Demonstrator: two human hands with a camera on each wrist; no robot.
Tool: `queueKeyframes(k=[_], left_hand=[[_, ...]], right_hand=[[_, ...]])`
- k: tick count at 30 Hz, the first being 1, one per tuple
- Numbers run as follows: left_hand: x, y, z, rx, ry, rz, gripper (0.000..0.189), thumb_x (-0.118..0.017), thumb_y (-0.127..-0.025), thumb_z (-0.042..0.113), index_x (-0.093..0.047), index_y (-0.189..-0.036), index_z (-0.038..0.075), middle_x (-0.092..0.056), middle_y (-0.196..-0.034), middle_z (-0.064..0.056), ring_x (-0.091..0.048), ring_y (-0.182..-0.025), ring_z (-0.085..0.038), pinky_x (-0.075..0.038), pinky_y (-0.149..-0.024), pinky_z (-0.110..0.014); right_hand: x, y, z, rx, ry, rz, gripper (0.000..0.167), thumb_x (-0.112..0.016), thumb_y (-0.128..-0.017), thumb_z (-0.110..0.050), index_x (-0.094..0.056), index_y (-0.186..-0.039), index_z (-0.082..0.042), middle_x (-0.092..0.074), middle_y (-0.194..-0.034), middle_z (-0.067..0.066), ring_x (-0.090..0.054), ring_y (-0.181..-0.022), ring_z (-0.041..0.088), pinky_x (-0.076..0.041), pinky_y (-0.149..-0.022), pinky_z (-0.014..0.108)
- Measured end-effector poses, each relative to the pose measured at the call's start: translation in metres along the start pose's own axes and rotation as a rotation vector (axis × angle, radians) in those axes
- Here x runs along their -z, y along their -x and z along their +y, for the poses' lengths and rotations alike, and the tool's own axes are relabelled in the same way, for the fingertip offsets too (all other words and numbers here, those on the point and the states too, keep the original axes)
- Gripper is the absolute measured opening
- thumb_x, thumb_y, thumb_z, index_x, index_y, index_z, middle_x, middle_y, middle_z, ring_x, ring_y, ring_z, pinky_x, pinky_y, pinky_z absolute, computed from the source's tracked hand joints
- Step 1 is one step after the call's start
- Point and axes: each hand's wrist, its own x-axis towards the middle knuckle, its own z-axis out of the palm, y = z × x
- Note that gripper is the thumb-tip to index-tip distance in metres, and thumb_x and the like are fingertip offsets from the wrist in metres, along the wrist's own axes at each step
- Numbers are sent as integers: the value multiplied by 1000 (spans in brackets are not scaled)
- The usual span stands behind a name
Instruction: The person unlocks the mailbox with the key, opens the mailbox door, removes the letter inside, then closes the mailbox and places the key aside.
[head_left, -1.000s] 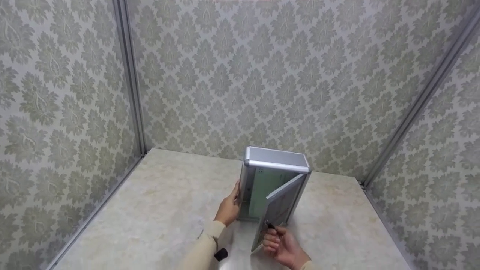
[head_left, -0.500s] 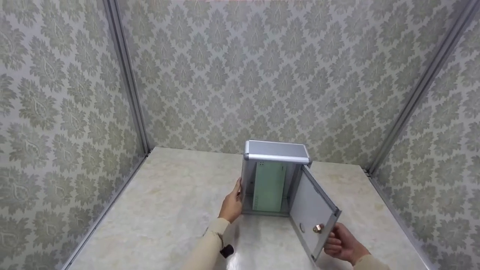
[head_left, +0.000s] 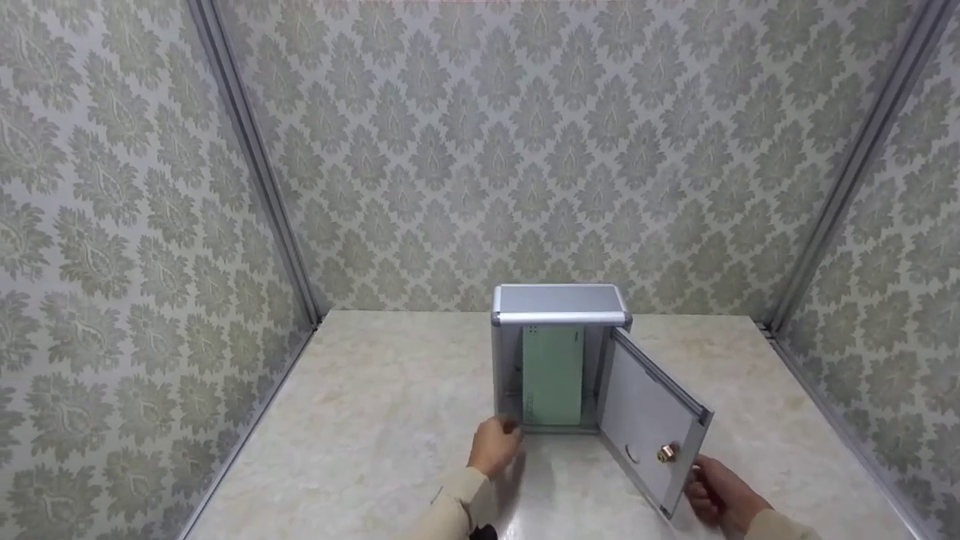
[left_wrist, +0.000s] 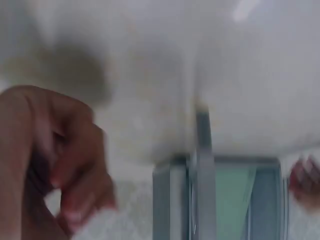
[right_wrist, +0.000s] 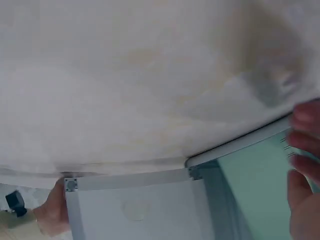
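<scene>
In the head view, a silver-framed metal box [head_left: 559, 300] stands upright with its door [head_left: 645, 420] swung out to the right. A flat, light green rectangular piece [head_left: 553, 375] with faint print stands inside. The door's inner face carries a brass lock [head_left: 666, 453]. My left hand [head_left: 495, 446] is at the box's lower left corner, fingers loosely bent with nothing in them. My right hand [head_left: 720, 491] is beside the door's free edge, fingers loosely curled and partly hidden behind it. The left wrist view shows the door [left_wrist: 204, 185] nearly edge-on.
A pale marbled tabletop [head_left: 397, 390] carries the box. Patterned walls [head_left: 480, 150] close in the back and both sides, with metal posts [head_left: 255, 157] at the corners. A black device [head_left: 484, 532] sits on the left wrist.
The right hand, pinching a black-headed piece on the door, has swung the door wide to the right, showing the inside. The left hand has left the box's side and moved down.
</scene>
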Motion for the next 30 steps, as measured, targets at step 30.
queueKeyframes(k=[30], left_hand=[[64, 37, -27, 45, 374, -197, 22, -64, -96, 15, -68, -106, -4, -66, -90, -5, -58, -79, -16, -49, -71, -32]], right_hand=[[-1, -3, 8, 49, 305, 172, 36, -47, -100, -24, -66, -77, -4, -58, -61, 2, -54, -52, 11, -42, -48, 19]])
